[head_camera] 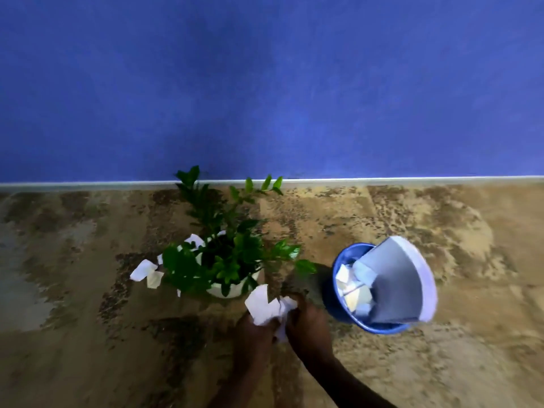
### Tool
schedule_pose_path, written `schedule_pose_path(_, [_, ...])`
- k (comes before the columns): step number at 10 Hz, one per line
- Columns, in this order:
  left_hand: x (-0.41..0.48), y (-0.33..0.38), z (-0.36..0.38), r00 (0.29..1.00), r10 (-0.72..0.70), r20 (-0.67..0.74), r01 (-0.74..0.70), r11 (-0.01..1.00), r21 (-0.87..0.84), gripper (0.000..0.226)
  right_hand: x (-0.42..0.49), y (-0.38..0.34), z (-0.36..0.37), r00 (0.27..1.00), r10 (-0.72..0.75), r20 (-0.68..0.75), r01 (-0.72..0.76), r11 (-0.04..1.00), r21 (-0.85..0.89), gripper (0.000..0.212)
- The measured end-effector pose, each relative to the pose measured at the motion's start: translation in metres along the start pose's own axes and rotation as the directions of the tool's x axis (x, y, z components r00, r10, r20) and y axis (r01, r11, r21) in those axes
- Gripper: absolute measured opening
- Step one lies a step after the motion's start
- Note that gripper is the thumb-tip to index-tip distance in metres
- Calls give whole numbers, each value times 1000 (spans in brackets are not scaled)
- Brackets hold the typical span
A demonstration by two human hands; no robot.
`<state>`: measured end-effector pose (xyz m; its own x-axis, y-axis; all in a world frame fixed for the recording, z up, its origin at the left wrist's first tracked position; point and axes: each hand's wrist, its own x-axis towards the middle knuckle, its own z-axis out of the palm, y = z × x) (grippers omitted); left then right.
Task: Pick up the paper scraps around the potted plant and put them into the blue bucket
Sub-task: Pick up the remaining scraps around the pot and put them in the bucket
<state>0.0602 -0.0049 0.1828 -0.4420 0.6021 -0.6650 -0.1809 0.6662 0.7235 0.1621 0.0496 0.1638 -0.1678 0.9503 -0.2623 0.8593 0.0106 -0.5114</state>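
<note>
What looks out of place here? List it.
Paper scraps still lie on the floor left of the potted plant. A large folded sheet juts out over the blue bucket rim, not fully inside.

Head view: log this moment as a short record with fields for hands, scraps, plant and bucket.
left hand: closed on white paper scraps, in front of the pot
right hand: closed on the same bundle
loose scraps: on the floor, left of the pot
potted plant: upright in a white pot, near the blue wall
blue bucket: right of the plant, holding scraps and one large grey sheet that sticks out
</note>
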Motion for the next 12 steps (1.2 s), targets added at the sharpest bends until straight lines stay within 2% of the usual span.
schedule_pose_path(1, [-15, 26, 34, 995, 82, 58, -88, 990, 112, 26, 4, 21, -41, 987, 76, -141, -64, 994, 92, 31])
schedule_pose_path(2, [-10, 50, 79, 982, 171, 81, -184, 964, 191, 22, 8, 36, -86, 963, 104, -250, -56, 980, 191, 25])
schedule_pose_path(3, [14, 55, 130, 964, 229, 135, -260, 913, 313, 40, 17, 55, -121, 926, 138, -351, -69, 977, 203, 28])
schedule_pose_path(4, [-1, 82, 141, 981, 170, 92, -189, 944, 269, 40, 28, 71, -139, 899, 149, -411, -115, 988, 106, 13])
schedule_pose_path(5, [-11, 93, 146, 985, 153, 75, -167, 947, 274, 59, 35, 81, -150, 899, 165, -405, -142, 986, 85, 15])
schedule_pose_path(7, [-5, 100, 161, 975, 202, 91, -222, 888, 402, 49, 40, 98, -153, 883, 179, -433, -135, 982, 130, 18])
schedule_pose_path(10, [-5, 102, 178, 957, 264, 117, -288, 842, 457, 46, 48, 107, -158, 859, 213, -465, -122, 968, 218, 21])
schedule_pose_path(12, [-2, 105, 180, 953, 250, 170, -299, 855, 422, 45, 53, 109, -157, 855, 209, -475, -111, 968, 225, 22])
